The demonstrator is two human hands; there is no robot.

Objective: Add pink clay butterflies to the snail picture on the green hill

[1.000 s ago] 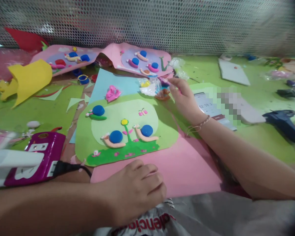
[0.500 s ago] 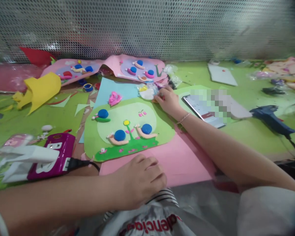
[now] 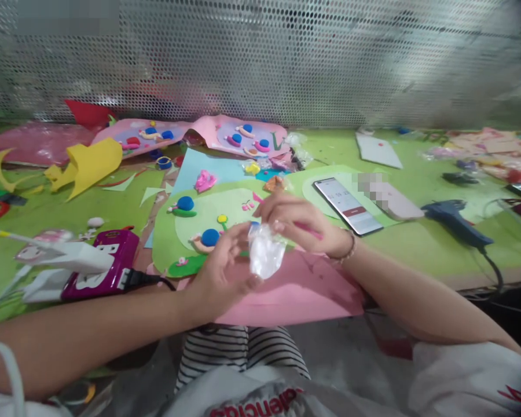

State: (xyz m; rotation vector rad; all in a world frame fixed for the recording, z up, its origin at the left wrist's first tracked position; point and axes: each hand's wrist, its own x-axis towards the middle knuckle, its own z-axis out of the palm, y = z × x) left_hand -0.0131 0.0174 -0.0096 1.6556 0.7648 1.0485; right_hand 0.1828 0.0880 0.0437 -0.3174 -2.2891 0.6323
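A clear plastic packet of white modelling clay (image 3: 267, 253) is held up between my hands, over the snail picture. My left hand (image 3: 221, 272) grips it from the left, thumb along the lower edge and fingers curled at its side. At the top right, the fingers of my right hand (image 3: 301, 223) pinch the plastic. Below lies the green snail picture (image 3: 162, 231), with clay snails whose shells are blue, such as the one with a green body (image 3: 184, 206). My hands and the packet cover its right part. Pink card (image 3: 295, 295) sticks out beneath.
A phone (image 3: 347, 205) rests on the right beside a pale pink one (image 3: 399, 201). Farther right is a blue glue gun (image 3: 455, 220) with its cord. A purple power strip (image 3: 115, 258) with white plugs stands at left. Pink snail pictures (image 3: 208, 130) lean at the back.
My right hand has brought the white clay packet from the back of the table towards me. My left hand has risen from the front edge and taken hold of it too.
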